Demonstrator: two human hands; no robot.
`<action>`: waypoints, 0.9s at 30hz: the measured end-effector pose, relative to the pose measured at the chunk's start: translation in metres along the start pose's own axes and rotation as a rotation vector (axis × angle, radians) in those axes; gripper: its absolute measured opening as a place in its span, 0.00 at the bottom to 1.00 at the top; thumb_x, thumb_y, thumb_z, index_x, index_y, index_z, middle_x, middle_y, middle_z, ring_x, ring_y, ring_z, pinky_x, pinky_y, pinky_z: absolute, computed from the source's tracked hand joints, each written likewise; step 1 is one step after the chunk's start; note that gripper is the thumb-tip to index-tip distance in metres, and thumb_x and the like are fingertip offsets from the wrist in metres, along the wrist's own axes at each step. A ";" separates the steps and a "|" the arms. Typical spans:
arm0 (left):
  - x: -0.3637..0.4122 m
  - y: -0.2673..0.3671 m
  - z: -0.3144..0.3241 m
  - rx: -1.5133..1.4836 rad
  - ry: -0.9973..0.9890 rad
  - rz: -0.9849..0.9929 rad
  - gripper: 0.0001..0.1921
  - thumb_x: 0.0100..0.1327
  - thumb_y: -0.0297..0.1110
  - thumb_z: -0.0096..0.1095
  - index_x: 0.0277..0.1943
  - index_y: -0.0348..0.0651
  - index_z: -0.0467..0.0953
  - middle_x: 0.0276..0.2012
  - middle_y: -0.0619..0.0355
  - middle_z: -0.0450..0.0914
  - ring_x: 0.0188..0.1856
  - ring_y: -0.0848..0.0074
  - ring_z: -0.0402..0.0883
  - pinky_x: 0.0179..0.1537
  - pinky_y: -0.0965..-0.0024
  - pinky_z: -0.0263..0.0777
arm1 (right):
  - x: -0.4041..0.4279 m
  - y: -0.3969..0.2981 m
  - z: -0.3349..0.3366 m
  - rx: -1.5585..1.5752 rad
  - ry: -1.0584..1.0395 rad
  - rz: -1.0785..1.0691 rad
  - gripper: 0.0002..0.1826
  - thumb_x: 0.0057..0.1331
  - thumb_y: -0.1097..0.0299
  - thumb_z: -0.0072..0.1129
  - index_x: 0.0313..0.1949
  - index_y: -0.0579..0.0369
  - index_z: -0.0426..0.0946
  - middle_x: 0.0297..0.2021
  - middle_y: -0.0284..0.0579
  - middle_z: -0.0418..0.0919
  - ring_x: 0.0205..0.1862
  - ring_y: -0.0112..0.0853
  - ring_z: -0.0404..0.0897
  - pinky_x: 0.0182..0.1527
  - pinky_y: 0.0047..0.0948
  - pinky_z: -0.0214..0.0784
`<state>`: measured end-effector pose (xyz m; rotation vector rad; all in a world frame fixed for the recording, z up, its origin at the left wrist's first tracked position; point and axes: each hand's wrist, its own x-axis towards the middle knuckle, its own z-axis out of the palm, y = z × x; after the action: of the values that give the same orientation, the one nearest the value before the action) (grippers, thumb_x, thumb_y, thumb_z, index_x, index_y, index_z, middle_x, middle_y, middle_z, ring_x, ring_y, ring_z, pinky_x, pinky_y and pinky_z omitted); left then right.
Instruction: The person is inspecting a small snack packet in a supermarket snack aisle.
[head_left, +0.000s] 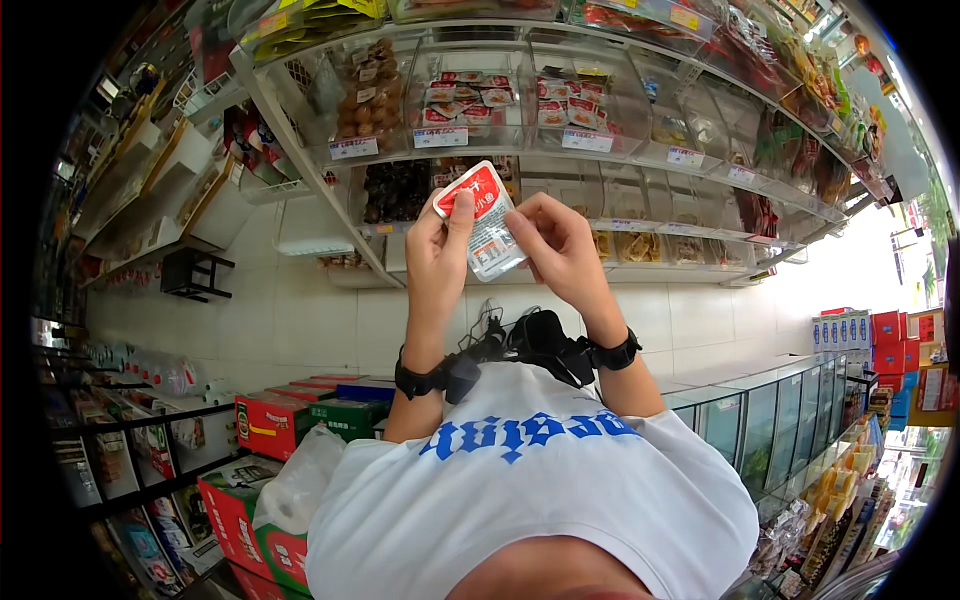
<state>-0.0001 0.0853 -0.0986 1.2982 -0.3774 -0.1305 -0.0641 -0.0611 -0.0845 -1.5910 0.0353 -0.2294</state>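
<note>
A small sealed foil snack packet, red and white at the top and silver below with printed text, is tilted in front of my chest. My left hand holds its upper left side, the thumb lying flat across the red part and the fingers hidden behind. At the packet's right edge, my right hand pinches with thumb and curled fingers. Beyond the hands, a clear bin on the shelf contains several similar red and white packets. The bin beside it has more of them.
Shelves of clear bins with price tags span the front. A black stool stands on the tiled floor at left. Stacked red and green cartons sit behind my left side; glass-fronted cases are at right.
</note>
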 end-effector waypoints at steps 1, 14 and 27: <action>0.000 0.001 0.003 -0.029 0.017 0.000 0.17 0.76 0.40 0.55 0.49 0.32 0.80 0.41 0.60 0.81 0.39 0.86 0.76 0.39 0.80 0.71 | -0.001 0.000 -0.001 0.001 0.002 0.000 0.09 0.74 0.66 0.55 0.39 0.60 0.73 0.22 0.30 0.76 0.20 0.12 0.68 0.20 0.15 0.57; -0.005 0.016 0.005 -0.191 0.019 -0.075 0.15 0.70 0.37 0.64 0.47 0.31 0.83 0.38 0.59 0.86 0.38 0.85 0.80 0.42 0.79 0.72 | -0.017 0.005 -0.012 0.159 -0.177 0.062 0.09 0.73 0.65 0.57 0.41 0.59 0.73 0.21 0.35 0.77 0.20 0.15 0.72 0.20 0.17 0.61; -0.024 0.027 0.020 -0.161 -0.143 -0.095 0.10 0.66 0.28 0.68 0.46 0.31 0.79 0.41 0.56 0.83 0.42 0.82 0.80 0.46 0.76 0.76 | -0.019 -0.011 -0.015 0.122 0.174 -0.237 0.07 0.70 0.70 0.61 0.38 0.62 0.76 0.28 0.30 0.78 0.30 0.13 0.70 0.33 0.15 0.61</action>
<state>-0.0326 0.0811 -0.0736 1.1509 -0.4187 -0.3292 -0.0861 -0.0719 -0.0756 -1.4491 -0.0328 -0.5451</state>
